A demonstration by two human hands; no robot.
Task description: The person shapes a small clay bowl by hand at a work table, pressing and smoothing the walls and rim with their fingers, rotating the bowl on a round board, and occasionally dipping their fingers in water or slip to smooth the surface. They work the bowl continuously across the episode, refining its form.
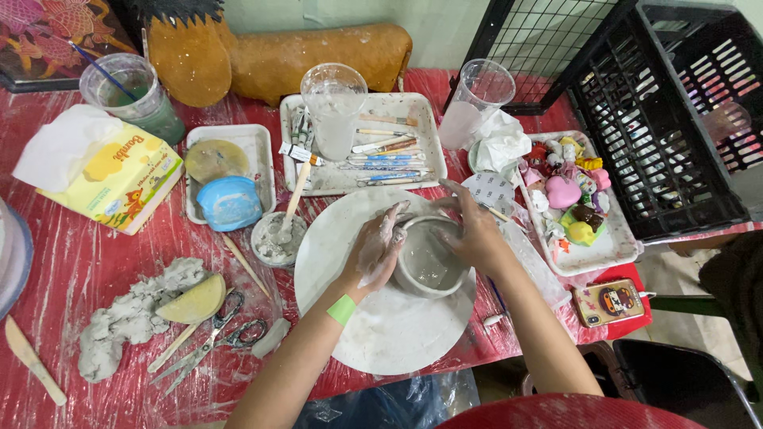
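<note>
A grey clay bowl stands on a round white board at the middle of the table. My left hand, smeared with wet clay, presses against the bowl's left wall with fingers curled over the rim. My right hand cups the bowl's right side. A green band circles my left wrist. The bowl's hollow shows between my hands.
A tray of modelling tools and plastic cups sit behind the board. A lump of clay, scissors, a yellow sponge and a tissue box lie left. A tray of small painted figures, a phone and a black crate are right.
</note>
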